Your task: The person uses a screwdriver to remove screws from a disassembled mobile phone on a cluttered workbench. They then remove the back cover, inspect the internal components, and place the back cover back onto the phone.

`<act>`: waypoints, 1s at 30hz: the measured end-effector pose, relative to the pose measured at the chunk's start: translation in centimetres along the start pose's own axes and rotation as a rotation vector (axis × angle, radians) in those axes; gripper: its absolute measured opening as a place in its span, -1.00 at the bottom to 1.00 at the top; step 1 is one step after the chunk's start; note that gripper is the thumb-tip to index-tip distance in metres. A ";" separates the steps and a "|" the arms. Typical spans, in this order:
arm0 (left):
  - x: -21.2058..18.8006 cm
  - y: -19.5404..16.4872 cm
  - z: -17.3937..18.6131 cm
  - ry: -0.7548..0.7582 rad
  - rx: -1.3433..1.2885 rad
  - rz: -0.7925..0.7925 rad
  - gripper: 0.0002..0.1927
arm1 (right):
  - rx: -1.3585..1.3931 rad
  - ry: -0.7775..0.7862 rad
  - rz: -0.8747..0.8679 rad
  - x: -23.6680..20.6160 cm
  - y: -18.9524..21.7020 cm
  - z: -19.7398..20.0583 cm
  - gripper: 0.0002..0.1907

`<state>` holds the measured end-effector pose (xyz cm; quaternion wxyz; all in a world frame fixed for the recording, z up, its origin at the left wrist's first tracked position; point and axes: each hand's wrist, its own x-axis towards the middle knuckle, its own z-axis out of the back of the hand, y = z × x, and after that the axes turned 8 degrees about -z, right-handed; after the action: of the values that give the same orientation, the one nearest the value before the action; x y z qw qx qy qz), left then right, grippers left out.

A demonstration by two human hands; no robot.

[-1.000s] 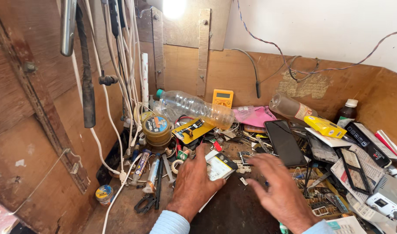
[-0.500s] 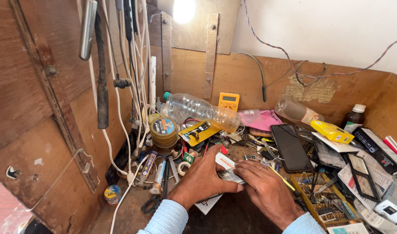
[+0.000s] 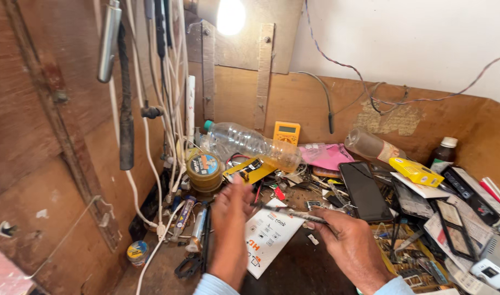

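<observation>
- Right hand (image 3: 351,246): fingers closed on one end of a thin silver metal tool (image 3: 288,212), held level.
- Left hand (image 3: 231,218): raised and blurred, its fingertips at the tool's other end; actual grip cannot be told.
- White printed card (image 3: 269,237): flat on the bench beneath both hands.
- Round gold tin (image 3: 204,170): just beyond the left hand.
- Clear plastic bottle (image 3: 250,143): lying behind the tin.
- Black phone (image 3: 364,190): beyond the right hand.

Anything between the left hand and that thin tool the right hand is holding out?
Nothing visible. The right hand holds the thin tool level above the white card. The left hand is raised at the tool's free tip, fingers about touching it; the blur hides whether they do.
</observation>
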<state>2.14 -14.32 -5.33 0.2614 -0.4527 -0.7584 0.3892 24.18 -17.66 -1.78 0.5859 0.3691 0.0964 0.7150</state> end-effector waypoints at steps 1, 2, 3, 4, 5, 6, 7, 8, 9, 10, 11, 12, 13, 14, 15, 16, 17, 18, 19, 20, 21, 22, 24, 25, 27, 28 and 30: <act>-0.6 0.5 -0.1 -0.013 -0.042 0.026 -0.37 | 0.018 0.015 -0.075 0.1 0.1 -0.2 -0.70; -1.3 1.0 -0.4 -0.024 -0.086 0.051 -0.38 | 0.034 0.027 -0.149 0.2 0.2 -0.3 -0.69; -1.6 1.3 -0.8 -0.030 -0.133 0.074 -0.39 | 0.049 0.048 -0.214 0.4 0.3 -0.5 -0.71; -1.8 1.4 -1.3 -0.020 -0.144 0.116 -0.40 | 0.064 0.069 -0.282 0.6 0.3 -0.6 -0.73; -2.3 1.5 -1.5 -0.011 -0.154 0.161 -0.39 | 0.080 0.092 -0.353 0.6 0.3 -0.7 -0.73; -2.6 1.5 -1.8 -0.004 -0.162 0.204 -0.39 | 0.089 0.100 -0.351 0.7 0.3 -0.7 -0.73; -2.8 1.5 -2.1 0.006 -0.189 0.228 -0.41 | 0.097 0.108 -0.349 0.8 0.3 -0.7 -0.72; -3.2 1.4 -2.4 0.018 -0.216 0.252 -0.43 | 0.105 0.114 -0.346 0.9 0.2 -0.5 -0.71; -3.4 1.4 -2.6 0.030 -0.244 0.276 -0.44 | 0.063 0.128 -0.366 1.0 0.3 -0.5 -0.71; -3.5 1.4 -2.8 0.042 -0.252 0.296 -0.45 | 0.020 0.141 -0.387 1.0 0.3 -0.4 -0.71; -3.6 1.4 -3.0 0.055 -0.262 0.316 -0.46 | -0.023 0.154 -0.406 1.1 0.4 -0.4 -0.70; -3.6 1.5 -3.2 0.068 -0.270 0.334 -0.47 | -0.056 0.164 -0.441 1.2 0.6 -0.3 -0.69; -3.6 1.6 -3.4 0.083 -0.271 0.322 -0.48 | -0.089 0.175 -0.477 1.1 0.7 -0.2 -0.69; -3.6 1.8 -3.5 0.097 -0.271 0.311 -0.49 | -0.123 0.186 -0.513 1.1 0.9 -0.2 -0.68; -3.4 2.0 -3.6 0.111 -0.270 0.297 -0.49 | -0.114 0.176 -0.493 1.1 1.2 -0.3 -0.68; -3.2 2.2 -3.7 0.097 -0.290 0.299 -0.50 | -0.106 0.166 -0.474 1.0 1.4 -0.3 -0.68; -3.0 2.5 -3.9 0.082 -0.310 0.304 -0.51 | -0.100 0.156 -0.457 0.8 1.6 -0.4 -0.68; -2.9 2.7 -4.0 0.068 -0.330 0.309 -0.51 | -0.107 0.156 -0.467 0.7 1.8 -0.4 -0.68; -2.6 2.9 -4.0 0.073 -0.372 0.300 -0.50 | -0.112 0.155 -0.476 0.7 2.0 -0.6 -0.67; -2.4 3.0 -4.1 0.078 -0.415 0.292 -0.50 | -0.119 0.155 -0.486 0.6 2.2 -0.6 -0.66; -2.3 3.2 -4.1 0.083 -0.458 0.286 -0.49 | -0.106 0.146 -0.462 0.5 2.2 -0.7 -0.65; -2.2 3.3 -4.1 0.085 -0.473 0.289 -0.49 | -0.092 0.136 -0.439 0.5 2.3 -0.7 -0.63; -2.1 3.5 -4.0 0.087 -0.501 0.297 -0.47 | -0.106 0.140 -0.425 0.4 2.1 -0.8 -0.63; -2.0 3.5 -4.0 0.094 -0.509 0.284 -0.47 | -0.134 0.153 -0.432 0.4 2.0 -0.9 -0.64; -2.1 3.6 -3.8 0.105 -0.526 0.262 -0.46 | -0.135 0.171 -0.427 0.4 1.6 -1.0 -0.65; -2.2 3.7 -3.8 0.120 -0.553 0.256 -0.46 | -0.108 0.173 -0.412 0.3 1.4 -1.0 -0.66; -2.2 3.6 -3.7 0.148 -0.603 0.242 -0.48 | -0.065 0.181 -0.385 0.4 0.9 -1.3 -0.65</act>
<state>7.70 -13.93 -6.35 0.1220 -0.6235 -0.7592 0.1416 22.69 -17.22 -2.01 0.7123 0.2589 0.1944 0.6228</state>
